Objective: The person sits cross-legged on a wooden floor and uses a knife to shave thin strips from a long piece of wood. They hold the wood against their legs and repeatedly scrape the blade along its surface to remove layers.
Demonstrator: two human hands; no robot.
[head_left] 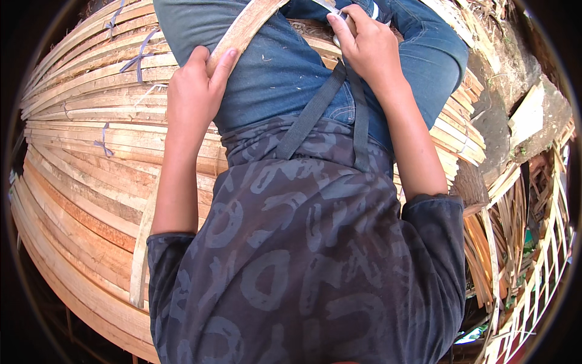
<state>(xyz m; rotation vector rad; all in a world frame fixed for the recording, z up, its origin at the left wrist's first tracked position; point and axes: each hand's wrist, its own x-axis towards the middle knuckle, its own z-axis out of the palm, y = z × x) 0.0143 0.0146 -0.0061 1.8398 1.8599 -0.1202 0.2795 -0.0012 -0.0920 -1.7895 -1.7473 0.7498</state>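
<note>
Left hand clamping around bamboo strip lying across lap. Right hand gripping small blade at strip's upper part. Stacked bamboo strips lying beside left leg.

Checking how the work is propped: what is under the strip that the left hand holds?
The strip lies on the jeans over the lap, pinned by the left hand. Bundled slats lie below. The right hand covers its upper end.
</note>
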